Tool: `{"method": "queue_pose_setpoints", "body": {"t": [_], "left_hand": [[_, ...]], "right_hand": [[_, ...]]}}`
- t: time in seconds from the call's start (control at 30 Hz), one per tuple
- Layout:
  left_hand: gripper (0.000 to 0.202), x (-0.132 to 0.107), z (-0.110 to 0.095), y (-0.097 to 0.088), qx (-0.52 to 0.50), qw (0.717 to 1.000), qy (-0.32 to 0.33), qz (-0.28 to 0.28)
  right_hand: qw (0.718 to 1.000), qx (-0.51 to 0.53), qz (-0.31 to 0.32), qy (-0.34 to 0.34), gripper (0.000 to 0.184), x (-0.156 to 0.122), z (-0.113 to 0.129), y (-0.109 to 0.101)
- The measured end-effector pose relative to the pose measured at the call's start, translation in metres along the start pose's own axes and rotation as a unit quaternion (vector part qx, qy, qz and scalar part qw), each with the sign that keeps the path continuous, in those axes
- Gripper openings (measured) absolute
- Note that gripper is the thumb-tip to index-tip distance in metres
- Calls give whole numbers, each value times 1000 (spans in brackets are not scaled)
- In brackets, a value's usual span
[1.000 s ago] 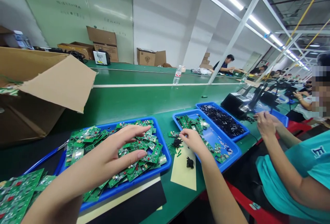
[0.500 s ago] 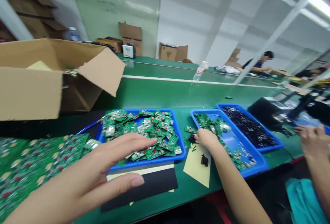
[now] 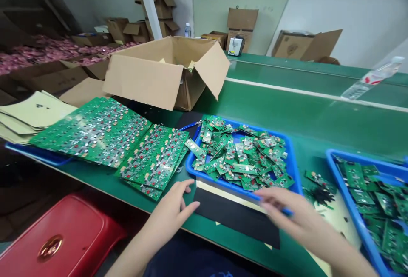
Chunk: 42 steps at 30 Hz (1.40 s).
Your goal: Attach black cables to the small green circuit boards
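Note:
My left hand rests at the table's front edge, fingers loosely spread, touching the left end of a black sheet and close to a stack of green circuit-board panels. My right hand hovers with stretched fingers over the front rim of a blue tray heaped with small green circuit boards. Neither hand holds anything. The right hand is slightly blurred.
More green panels lie to the left on a blue tray edge. An open cardboard box stands behind. A second blue tray with boards is at right. A red stool sits below left. A water bottle lies on the belt.
The view has swung left. My right hand left the small parts by the right tray and came to the front of the middle tray. My left hand dropped to the table edge.

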<state>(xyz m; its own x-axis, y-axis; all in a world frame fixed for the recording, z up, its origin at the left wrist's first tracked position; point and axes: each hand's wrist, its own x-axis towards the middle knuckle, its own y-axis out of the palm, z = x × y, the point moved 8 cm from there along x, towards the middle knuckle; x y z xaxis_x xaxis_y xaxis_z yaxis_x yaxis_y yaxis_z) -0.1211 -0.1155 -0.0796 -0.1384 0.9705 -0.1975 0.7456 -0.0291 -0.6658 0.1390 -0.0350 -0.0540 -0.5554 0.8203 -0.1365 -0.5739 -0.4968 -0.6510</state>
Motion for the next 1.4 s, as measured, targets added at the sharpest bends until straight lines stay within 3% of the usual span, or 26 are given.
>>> {"method": "queue_pose_setpoints", "body": {"t": [0.07, 0.13, 0.2, 0.33, 0.43, 0.57, 0.73, 0.9, 1.0, 1.1, 1.23, 1.33, 1.4], "left_hand": [[44, 6, -1, 9, -35, 999, -7, 1], [43, 12, 1, 17, -82, 996, -16, 4], [37, 17, 5, 25, -139, 990, -24, 9], [31, 15, 14, 35, -195, 980, -34, 5], [38, 10, 13, 38, -198, 980, -32, -2], [43, 8, 5, 40, -194, 981, -15, 7], [51, 7, 5, 39, -245, 969, -45, 9], [62, 5, 5, 41, -316, 943, -92, 45], [56, 5, 3, 39, -311, 944, -98, 42], [48, 6, 0, 39, -289, 953, -87, 38], [42, 7, -5, 39, -218, 973, -64, 31], [33, 7, -10, 34, -147, 988, -35, 19], [31, 7, -12, 27, -97, 995, -16, 7]], "right_hand": [[992, -36, 95, -79, 28, 21, 45, 49], [980, -113, 119, -113, 31, 39, 68, 82], [971, -175, 93, -133, 33, 51, 74, 101], [954, -214, -37, -205, 32, 50, 69, 113], [944, -169, -109, -262, 25, 42, 71, 112], [929, -139, -158, -306, 22, 38, 79, 108], [906, -163, -170, -352, 27, 34, 84, 111], [903, -150, -169, -365, 23, 32, 85, 109], [907, -129, -162, -367, 19, 32, 85, 109], [921, -114, -138, -344, 15, 35, 83, 108], [959, -58, -53, -274, 11, 41, 77, 95], [975, 90, -26, -201, 9, 44, 65, 66], [954, 237, -76, -167, 8, 45, 50, 34]]}}
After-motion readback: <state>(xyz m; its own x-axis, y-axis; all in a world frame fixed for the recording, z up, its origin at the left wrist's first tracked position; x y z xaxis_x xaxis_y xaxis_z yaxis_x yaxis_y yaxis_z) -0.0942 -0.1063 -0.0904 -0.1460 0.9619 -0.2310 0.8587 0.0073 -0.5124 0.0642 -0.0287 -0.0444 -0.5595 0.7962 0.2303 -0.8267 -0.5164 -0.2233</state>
